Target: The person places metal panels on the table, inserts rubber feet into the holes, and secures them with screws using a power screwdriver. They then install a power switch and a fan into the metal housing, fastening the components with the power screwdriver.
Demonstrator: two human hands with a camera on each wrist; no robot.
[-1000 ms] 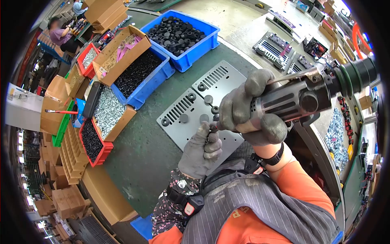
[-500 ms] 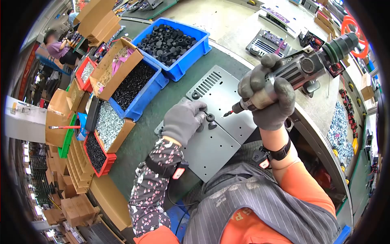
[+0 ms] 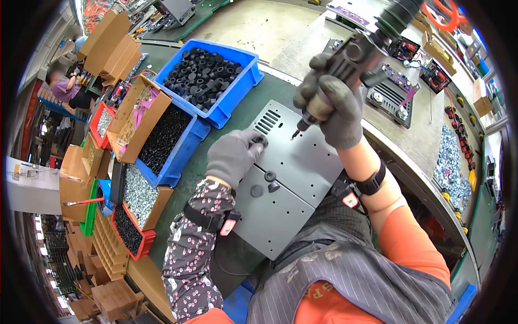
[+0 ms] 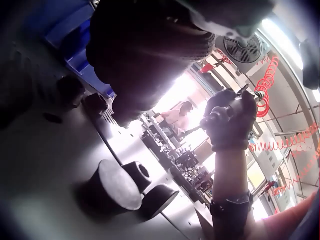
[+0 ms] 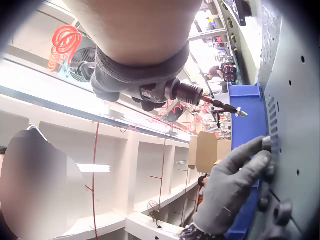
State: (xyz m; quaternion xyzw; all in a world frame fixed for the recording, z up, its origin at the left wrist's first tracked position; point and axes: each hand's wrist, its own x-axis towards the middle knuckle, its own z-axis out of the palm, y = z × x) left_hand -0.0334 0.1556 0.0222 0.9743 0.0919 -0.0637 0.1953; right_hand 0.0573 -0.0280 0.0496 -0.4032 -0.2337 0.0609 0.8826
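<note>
Two grey slotted metal plates lie side by side on the bench. My gloved left hand rests at the upper left of the plates, thumb and fingertips pinching a black rubber foot, partly hidden by the fingers. Near the seam sit several more rubber feet, one upright, one tipped and one flat side up. My gloved right hand grips a power screwdriver above the far plate, its bit pointing down. A silver screw sits on the bit's tip in the right wrist view.
Beyond the plates stands a blue bin of rubber feet, with a blue bin of black screws beside it. A cardboard box of silver screws and a red tray of black screws are at left. Assembled units lie at right.
My left hand has left the screwdriver's bit and moved across the plates to a rubber foot. My right hand has swung the screwdriver farther forward, pointing its bit down at the plate.
</note>
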